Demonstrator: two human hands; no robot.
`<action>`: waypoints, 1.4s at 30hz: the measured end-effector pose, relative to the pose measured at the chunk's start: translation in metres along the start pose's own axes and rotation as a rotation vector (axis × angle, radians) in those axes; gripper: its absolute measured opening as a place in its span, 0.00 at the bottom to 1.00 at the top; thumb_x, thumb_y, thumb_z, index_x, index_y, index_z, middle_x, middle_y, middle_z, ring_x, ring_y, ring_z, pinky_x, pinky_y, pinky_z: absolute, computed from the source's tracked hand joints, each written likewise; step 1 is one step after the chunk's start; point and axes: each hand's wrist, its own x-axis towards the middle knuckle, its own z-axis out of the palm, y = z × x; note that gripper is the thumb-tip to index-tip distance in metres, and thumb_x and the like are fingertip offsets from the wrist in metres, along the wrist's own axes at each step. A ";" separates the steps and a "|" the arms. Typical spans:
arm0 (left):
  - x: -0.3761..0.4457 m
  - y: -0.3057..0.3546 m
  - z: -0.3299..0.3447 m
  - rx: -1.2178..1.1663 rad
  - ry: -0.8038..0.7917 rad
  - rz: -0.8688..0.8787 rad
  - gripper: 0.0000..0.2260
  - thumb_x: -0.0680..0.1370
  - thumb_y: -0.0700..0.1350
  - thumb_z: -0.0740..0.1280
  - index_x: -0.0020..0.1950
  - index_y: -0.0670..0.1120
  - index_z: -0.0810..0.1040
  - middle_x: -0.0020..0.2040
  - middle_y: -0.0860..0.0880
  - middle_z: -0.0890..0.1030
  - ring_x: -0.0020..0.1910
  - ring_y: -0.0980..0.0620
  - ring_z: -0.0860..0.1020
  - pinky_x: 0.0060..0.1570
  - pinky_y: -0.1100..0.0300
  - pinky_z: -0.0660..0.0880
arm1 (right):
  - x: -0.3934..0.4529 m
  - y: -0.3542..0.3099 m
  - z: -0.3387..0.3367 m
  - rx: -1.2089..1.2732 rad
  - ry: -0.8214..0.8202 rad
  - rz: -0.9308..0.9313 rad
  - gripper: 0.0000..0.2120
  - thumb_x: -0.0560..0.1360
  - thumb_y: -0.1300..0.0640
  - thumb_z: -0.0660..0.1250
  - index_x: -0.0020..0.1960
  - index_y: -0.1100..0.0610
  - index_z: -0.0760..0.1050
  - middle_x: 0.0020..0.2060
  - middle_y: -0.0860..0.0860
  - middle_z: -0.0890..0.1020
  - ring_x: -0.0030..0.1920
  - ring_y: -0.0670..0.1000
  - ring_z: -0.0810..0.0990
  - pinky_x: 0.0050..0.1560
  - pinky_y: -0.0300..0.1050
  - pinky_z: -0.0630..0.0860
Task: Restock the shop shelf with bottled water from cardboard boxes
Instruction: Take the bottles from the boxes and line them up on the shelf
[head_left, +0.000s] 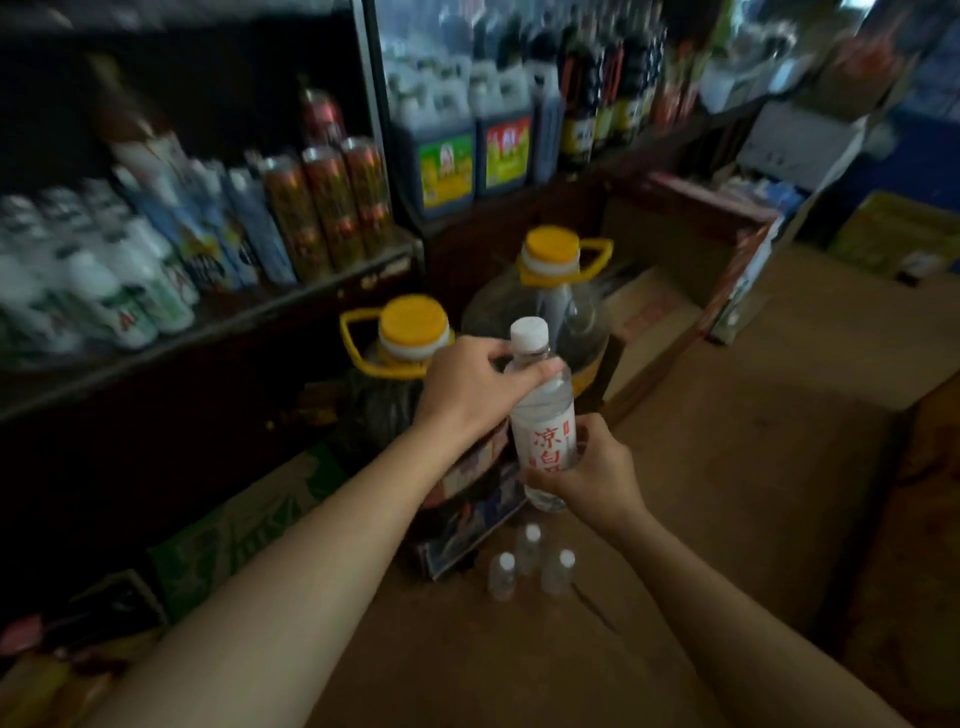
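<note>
A: Head view, item one: surface and room?
B: Brown floor (727, 467), dim shop interior. Dark shelf (208, 332) at left; a second shelf unit with a metal upright behind it, blurred.

A: Containers on the left shelf?
B: White bottles with green labels (104, 291), blue-labelled bottles beside them, then tall red-and-gold cans (327, 208). Print too blurred to read.

A: The rear unit?
B: Dark jugs with green and red labels (472, 156), dark bottles (597, 93) beside them. Writing not legible.

A: Floor stock?
B: Two large clear jugs with yellow caps and yellow handles (550, 254), standing against the shelf base. Cardboard boxes (649, 312) behind them, contents not visible. Three small clear bottles with white caps (530, 561) stand on the floor, close together, below the hands.

A: The task's thing?
B: One water bottle (543, 415), clear, white cap, white label with red Chinese characters; upright, slightly tilted, held in the air in front of the yellow-capped jugs.

A: Hands?
B: Left hand (467, 384) grips the bottle's shoulder just under the cap, fingers curled round it. Right hand (592, 467) wraps the lower body, thumb across the label.

A: Anything at far right?
B: A yellow-green carton (898, 234), blurred.
</note>
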 end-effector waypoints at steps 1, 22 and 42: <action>0.006 0.020 -0.017 -0.029 0.030 -0.018 0.25 0.67 0.65 0.70 0.58 0.52 0.82 0.45 0.53 0.84 0.43 0.57 0.81 0.37 0.65 0.74 | 0.002 -0.028 -0.013 0.010 0.005 -0.021 0.30 0.63 0.54 0.80 0.59 0.54 0.68 0.49 0.44 0.77 0.50 0.45 0.79 0.44 0.39 0.80; 0.111 0.222 -0.309 -0.336 0.123 0.042 0.09 0.70 0.43 0.76 0.45 0.54 0.80 0.39 0.52 0.84 0.44 0.55 0.83 0.44 0.59 0.80 | 0.075 -0.403 -0.069 0.066 -0.011 -0.351 0.28 0.57 0.44 0.82 0.52 0.53 0.79 0.42 0.43 0.84 0.41 0.38 0.82 0.42 0.35 0.81; 0.247 0.102 -0.476 -0.335 0.335 0.014 0.14 0.69 0.42 0.76 0.53 0.48 0.82 0.48 0.48 0.85 0.48 0.53 0.83 0.47 0.59 0.80 | 0.240 -0.540 0.110 0.081 -0.182 -0.391 0.23 0.62 0.51 0.81 0.52 0.56 0.76 0.44 0.46 0.82 0.41 0.40 0.80 0.36 0.31 0.76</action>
